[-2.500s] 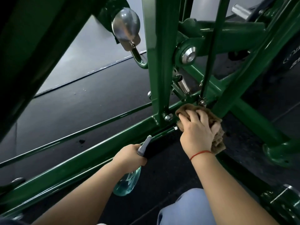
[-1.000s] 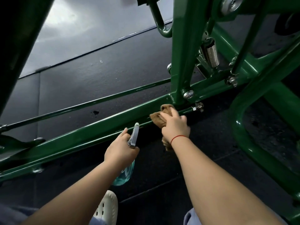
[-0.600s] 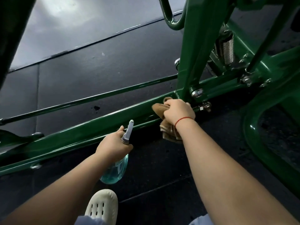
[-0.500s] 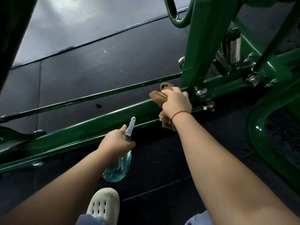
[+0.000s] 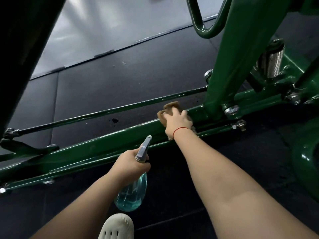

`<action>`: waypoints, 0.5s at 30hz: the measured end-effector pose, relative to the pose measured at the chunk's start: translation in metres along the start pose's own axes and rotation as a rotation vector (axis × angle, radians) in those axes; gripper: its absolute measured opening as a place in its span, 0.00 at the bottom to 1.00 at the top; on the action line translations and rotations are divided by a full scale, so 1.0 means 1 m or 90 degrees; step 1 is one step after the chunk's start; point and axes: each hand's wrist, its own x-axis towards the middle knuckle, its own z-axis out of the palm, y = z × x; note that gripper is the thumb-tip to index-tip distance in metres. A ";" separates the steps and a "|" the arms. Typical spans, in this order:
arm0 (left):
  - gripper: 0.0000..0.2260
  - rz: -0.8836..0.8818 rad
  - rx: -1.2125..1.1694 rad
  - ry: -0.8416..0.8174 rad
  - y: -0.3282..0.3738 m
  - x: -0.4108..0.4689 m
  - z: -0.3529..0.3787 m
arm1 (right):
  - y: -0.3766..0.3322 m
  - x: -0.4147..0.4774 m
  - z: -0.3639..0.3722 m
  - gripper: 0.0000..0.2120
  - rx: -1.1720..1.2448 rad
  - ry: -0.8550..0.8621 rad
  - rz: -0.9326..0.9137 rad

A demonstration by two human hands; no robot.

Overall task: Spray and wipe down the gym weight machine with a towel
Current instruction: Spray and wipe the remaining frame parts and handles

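Note:
The green weight machine's low base rail [image 5: 107,147] runs from lower left up to an upright post [image 5: 231,66] at right. My right hand [image 5: 177,122] grips a brown towel [image 5: 170,108] and presses it on the rail just left of the post's foot. Most of the towel is hidden under the hand. Below the rail, my left hand [image 5: 128,166] grips the neck of a clear spray bottle [image 5: 132,194] holding blue liquid. Its grey nozzle [image 5: 144,149] points up toward the rail.
A thin green rod [image 5: 107,112] runs parallel behind the rail over black rubber flooring [image 5: 120,80]. A chrome spring [image 5: 274,61] and bolts [image 5: 231,110] sit by the post. A curved green tube [image 5: 305,163] is at right. My white shoe [image 5: 117,227] is at the bottom.
My right hand has slid the towel up and left along the rail, away from the post's foot. The left hand and bottle have hardly moved.

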 end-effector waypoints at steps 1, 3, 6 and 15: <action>0.06 0.002 0.005 0.001 0.001 0.000 0.000 | -0.006 -0.002 0.000 0.36 -0.001 -0.021 -0.041; 0.05 0.005 0.009 -0.001 0.002 -0.002 0.000 | -0.012 -0.002 -0.001 0.35 -0.026 -0.050 -0.092; 0.06 0.007 0.037 -0.005 0.002 -0.003 0.001 | -0.004 0.003 -0.004 0.27 -0.082 -0.028 -0.088; 0.08 0.007 0.084 0.028 0.002 -0.005 0.007 | 0.049 0.005 0.000 0.36 -0.039 0.068 0.098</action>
